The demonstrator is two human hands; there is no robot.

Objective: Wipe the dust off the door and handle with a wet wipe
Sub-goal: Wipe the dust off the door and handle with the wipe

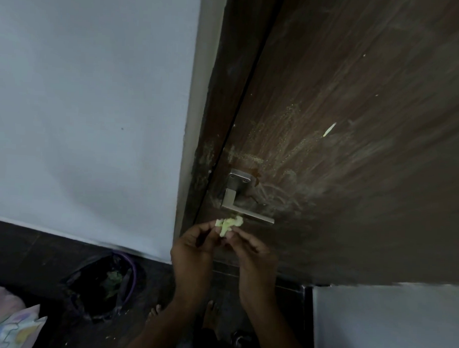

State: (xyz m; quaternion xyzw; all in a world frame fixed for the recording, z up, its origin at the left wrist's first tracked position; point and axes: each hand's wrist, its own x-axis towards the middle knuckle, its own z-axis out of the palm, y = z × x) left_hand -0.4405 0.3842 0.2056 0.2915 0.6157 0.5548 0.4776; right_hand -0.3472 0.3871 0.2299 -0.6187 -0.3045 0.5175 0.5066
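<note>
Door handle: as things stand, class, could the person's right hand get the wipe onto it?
Probably yes. The right hand shares the crumpled wipe with the left hand just below the handle, with nothing between them.

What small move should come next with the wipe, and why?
Probably lift the crumpled pale green wet wipe, pinched between the left hand and right hand, onto the silver metal lever handle just above. The brown wooden door around it shows dusty smears.
</note>
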